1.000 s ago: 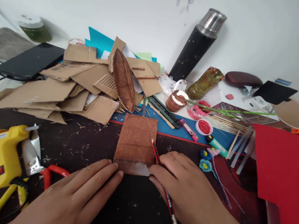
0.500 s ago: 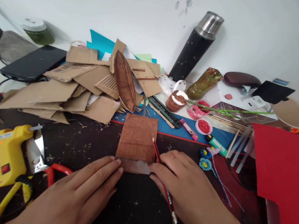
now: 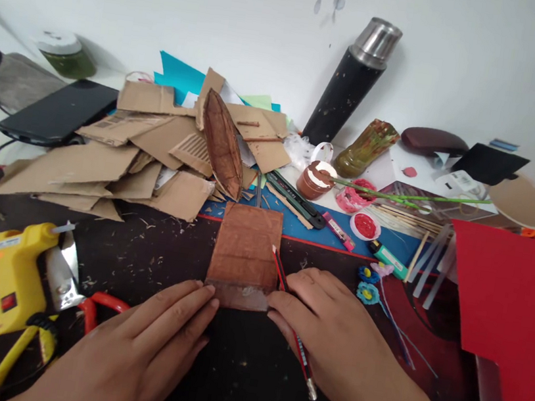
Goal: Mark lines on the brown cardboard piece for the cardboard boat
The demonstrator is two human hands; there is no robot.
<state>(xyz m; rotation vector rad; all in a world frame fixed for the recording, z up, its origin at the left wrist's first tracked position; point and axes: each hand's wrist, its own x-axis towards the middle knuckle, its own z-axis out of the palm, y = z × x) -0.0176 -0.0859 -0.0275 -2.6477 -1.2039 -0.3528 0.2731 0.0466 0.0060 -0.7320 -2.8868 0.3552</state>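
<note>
A brown-painted cardboard piece [image 3: 247,245] lies flat on the dark tabletop in front of me. Across its near edge runs a clear, shiny strip [image 3: 253,299] whose kind I cannot make out. My left hand [image 3: 153,337] rests with straight fingers, the fingertips touching the piece's near left corner. At the near right corner, my right hand [image 3: 324,328] presses its thumb and forefinger against the strip's end. A red and black pencil [image 3: 278,267] is held in that same hand, its tip over the cardboard and its eraser end towards me.
A yellow glue gun [image 3: 29,266] and red-handled pliers [image 3: 88,308] lie on the left. Behind are cardboard scraps [image 3: 87,168], a brown boat-shaped piece [image 3: 223,144], a utility knife [image 3: 295,198], paint pots [image 3: 317,180] and a black flask [image 3: 348,82]. Red paper [image 3: 498,293] sits at right.
</note>
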